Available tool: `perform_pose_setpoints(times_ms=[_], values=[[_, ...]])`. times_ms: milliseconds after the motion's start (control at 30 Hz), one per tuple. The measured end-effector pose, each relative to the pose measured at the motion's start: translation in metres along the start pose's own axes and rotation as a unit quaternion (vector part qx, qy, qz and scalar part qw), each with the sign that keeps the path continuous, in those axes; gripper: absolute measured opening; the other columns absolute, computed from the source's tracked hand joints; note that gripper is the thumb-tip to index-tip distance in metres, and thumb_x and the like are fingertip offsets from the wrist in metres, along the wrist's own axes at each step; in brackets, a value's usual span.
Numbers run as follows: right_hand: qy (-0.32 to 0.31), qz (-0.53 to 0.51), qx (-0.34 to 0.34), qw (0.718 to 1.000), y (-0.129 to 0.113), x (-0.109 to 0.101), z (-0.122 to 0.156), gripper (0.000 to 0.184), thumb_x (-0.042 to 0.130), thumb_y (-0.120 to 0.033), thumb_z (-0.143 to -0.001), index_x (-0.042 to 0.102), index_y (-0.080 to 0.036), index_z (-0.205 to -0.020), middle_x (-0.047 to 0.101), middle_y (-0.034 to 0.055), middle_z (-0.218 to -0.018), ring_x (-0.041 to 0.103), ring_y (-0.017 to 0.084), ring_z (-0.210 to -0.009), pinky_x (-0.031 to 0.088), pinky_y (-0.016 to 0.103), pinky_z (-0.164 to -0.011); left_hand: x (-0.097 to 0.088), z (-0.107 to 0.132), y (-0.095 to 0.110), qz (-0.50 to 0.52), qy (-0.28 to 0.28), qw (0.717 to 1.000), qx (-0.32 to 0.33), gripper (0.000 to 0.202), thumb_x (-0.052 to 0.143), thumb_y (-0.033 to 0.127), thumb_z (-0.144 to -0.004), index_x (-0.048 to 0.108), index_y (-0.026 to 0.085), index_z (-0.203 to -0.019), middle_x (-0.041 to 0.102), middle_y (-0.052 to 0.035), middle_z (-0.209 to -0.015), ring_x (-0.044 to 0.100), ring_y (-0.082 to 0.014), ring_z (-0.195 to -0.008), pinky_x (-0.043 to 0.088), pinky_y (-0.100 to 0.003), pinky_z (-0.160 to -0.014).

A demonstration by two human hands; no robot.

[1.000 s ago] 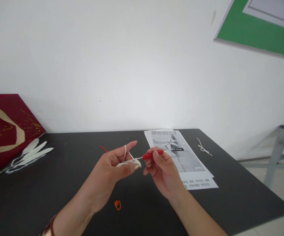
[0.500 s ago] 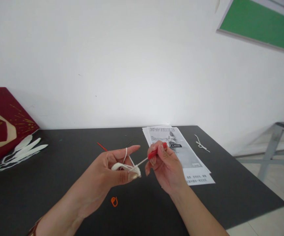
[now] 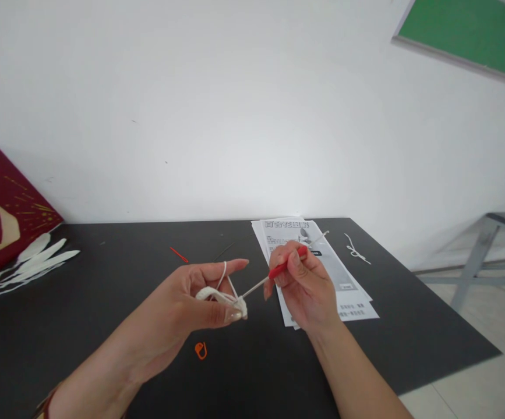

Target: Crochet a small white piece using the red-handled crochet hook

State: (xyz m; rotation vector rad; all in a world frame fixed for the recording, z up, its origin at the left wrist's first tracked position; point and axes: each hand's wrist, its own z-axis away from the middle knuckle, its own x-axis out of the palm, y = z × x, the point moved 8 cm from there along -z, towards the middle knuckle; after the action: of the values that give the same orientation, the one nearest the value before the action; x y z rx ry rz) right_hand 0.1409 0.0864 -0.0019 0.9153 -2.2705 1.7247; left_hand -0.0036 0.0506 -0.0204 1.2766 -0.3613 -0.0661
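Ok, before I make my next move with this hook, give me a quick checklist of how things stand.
1. Hook gripped in right hand: ok.
2. White piece pinched in left hand: ok.
3. Yarn looped over the left index finger: ok.
4. Hook's working tip properly caught in a stitch: cannot tell, too small to see.
5. Printed sheets fully readable: not ok, the right hand covers part.
6. Orange clip lying on the table, untouched: ok.

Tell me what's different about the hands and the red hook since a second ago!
The right hand has moved right, away from the left hand, and the red-handled hook slopes more steeply down to the white crochet piece. Nothing was grabbed or let go. The left hand still pinches the piece; the orange clip hasn't moved.
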Motion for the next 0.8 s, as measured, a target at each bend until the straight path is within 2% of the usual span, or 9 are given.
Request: perform_pose_setpoints(times_ms=[167, 300, 533, 800], values=[[0.003, 0.009, -0.005, 1.0, -0.004, -0.001, 0.0, 0.022, 0.064, -0.036, -0.085, 0.06, -0.018, -0.072, 0.056, -0.0023, -0.066, 0.053, 0.01, -0.05, 0.053, 0.022, -0.044, 0.0, 0.0, -0.001, -0.003, 0.003, 1.0, -0.007, 0.05, 0.08, 0.017, -0.061, 0.072, 0.027, -0.11, 0.064, 0.0022, -0.067, 0.051, -0.0111, -0.059, 0.037, -0.023, -0.059], [0.009, 0.016, -0.006, 1.0, -0.006, -0.002, -0.001, 0.022, 0.067, -0.036, -0.083, 0.061, -0.018, -0.071, 0.056, -0.0015, -0.065, 0.052, 0.011, -0.052, 0.053, 0.024, -0.044, -0.004, -0.001, -0.003, -0.019, 0.008, 1.0, -0.006, 0.05, 0.08, 0.017, -0.061, 0.073, 0.027, -0.109, 0.063, 0.0017, -0.066, 0.051, -0.0118, -0.058, 0.037, -0.024, -0.058], [-0.015, 0.045, -0.033, 0.998, -0.013, 0.0, 0.001, 0.017, 0.064, -0.033, -0.086, 0.064, -0.019, -0.075, 0.056, -0.0017, -0.064, 0.052, 0.012, -0.055, 0.051, 0.024, -0.046, -0.005, -0.002, -0.003, -0.056, 0.006, 0.998, 0.006, 0.049, 0.079, 0.019, -0.061, 0.073, 0.029, -0.109, 0.06, 0.0021, -0.062, 0.05, -0.013, -0.056, 0.033, -0.024, -0.054], [-0.002, 0.073, -0.044, 0.996, -0.017, 0.0, 0.002, 0.019, 0.067, -0.036, -0.082, 0.065, -0.02, -0.073, 0.054, -0.0014, -0.063, 0.051, 0.012, -0.054, 0.052, 0.026, -0.046, -0.004, -0.002, -0.001, -0.079, 0.012, 0.997, 0.006, 0.049, 0.08, 0.022, -0.061, 0.073, 0.027, -0.109, 0.062, -0.0004, -0.062, 0.054, -0.0171, -0.057, 0.031, -0.025, -0.052]])
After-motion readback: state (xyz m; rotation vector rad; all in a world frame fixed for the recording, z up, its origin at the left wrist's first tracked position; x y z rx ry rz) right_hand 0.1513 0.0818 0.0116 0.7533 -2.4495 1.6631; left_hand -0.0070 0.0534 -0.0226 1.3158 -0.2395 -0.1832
